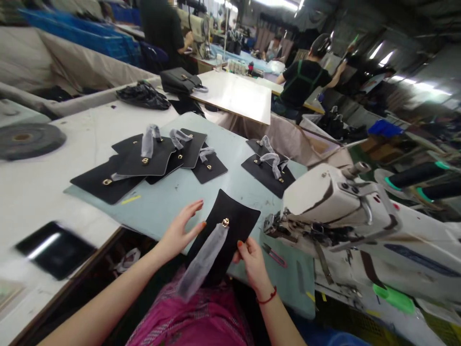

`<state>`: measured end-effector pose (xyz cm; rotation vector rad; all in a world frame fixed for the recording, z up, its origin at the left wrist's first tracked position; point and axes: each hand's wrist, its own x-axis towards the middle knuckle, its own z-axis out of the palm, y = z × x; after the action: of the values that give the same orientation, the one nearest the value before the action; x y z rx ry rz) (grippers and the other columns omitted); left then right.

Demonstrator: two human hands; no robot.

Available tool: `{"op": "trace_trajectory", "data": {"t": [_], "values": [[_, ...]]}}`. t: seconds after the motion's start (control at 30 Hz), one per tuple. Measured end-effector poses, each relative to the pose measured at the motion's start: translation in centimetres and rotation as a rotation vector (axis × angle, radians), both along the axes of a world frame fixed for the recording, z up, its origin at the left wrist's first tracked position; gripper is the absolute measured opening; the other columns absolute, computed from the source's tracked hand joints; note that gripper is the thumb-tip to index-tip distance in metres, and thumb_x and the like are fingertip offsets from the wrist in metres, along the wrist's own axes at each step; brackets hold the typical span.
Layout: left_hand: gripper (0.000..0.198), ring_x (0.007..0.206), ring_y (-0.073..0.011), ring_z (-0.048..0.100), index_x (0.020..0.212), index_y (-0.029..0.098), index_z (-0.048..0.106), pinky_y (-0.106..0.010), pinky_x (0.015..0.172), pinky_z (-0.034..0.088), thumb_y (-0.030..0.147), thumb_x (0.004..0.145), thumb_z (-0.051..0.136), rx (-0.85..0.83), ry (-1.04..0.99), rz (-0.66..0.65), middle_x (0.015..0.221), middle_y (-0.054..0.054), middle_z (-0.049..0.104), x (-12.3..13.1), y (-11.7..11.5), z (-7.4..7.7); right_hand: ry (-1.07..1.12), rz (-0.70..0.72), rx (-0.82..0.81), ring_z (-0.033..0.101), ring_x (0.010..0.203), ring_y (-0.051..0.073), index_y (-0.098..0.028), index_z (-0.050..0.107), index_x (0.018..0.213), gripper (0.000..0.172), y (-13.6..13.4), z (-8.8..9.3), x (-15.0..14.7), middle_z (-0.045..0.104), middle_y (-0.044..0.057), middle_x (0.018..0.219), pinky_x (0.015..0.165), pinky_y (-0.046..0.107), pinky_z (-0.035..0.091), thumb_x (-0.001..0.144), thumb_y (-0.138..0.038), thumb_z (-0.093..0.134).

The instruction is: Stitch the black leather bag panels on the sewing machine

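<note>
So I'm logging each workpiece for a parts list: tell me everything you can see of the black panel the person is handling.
The black panel is a flat, leather-like piece with a rounded far edge, lying over the near edge of the pale green table. A small gold metal fitting sits near its middle, and a grey translucent-wrapped strap hangs from it towards the person's lap. The right hand grips its near right edge; the left hand touches its left edge with fingers spread.
</note>
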<state>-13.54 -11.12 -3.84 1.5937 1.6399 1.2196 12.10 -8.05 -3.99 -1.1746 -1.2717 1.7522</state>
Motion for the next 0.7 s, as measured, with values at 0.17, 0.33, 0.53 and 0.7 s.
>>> {"op": "trace_trajectory", "data": {"t": [0.17,0.33,0.53,0.7], "values": [[0.047,0.133,-0.0299,0.051,0.137,0.018,0.053,-0.051,0.112,0.041,0.036,0.094,0.048,0.046,0.353,0.124,0.143,-0.015,0.053,-6.5,8.2,-1.9,0.186,-0.385,0.055,0.065,0.062,0.014,-0.024,0.059,0.095,0.033,6.4,1.4,-3.6,0.062,-0.003,0.069,0.061,0.026,0.053,0.08,-0.05,0.073],[0.07,0.149,-0.037,0.027,0.144,0.006,0.048,-0.051,0.121,0.023,0.043,0.086,0.059,-0.04,0.707,-0.011,0.159,-0.022,0.034,-8.0,18.2,-3.0,0.525,-0.516,-0.03,0.066,0.115,0.021,-0.023,0.057,0.095,0.032,11.3,3.6,-5.9,0.066,0.005,0.12,0.095,0.037,0.055,0.078,-0.044,0.075],[0.072,0.15,-0.0407,0.021,0.148,0.012,0.047,-0.058,0.12,0.015,0.054,0.091,0.05,-0.125,0.782,0.007,0.161,-0.02,0.03,-6.4,21.0,-5.5,0.294,-0.299,-0.194,0.065,0.115,0.027,-0.025,0.057,0.128,0.054,5.7,-0.1,-5.4,0.052,0.014,0.146,0.09,0.043,0.057,0.081,-0.044,0.075],[0.077,0.151,-0.0399,0.018,0.15,0.014,0.046,-0.058,0.119,0.021,0.061,0.089,0.051,-0.054,0.794,-0.133,0.163,-0.019,0.027,-3.6,13.4,-7.2,0.063,-0.228,-0.139,0.069,0.102,0.026,-0.017,0.057,0.128,0.06,1.4,-3.6,-3.7,0.062,0.019,0.131,0.077,0.036,0.058,0.081,-0.053,0.072]]}}
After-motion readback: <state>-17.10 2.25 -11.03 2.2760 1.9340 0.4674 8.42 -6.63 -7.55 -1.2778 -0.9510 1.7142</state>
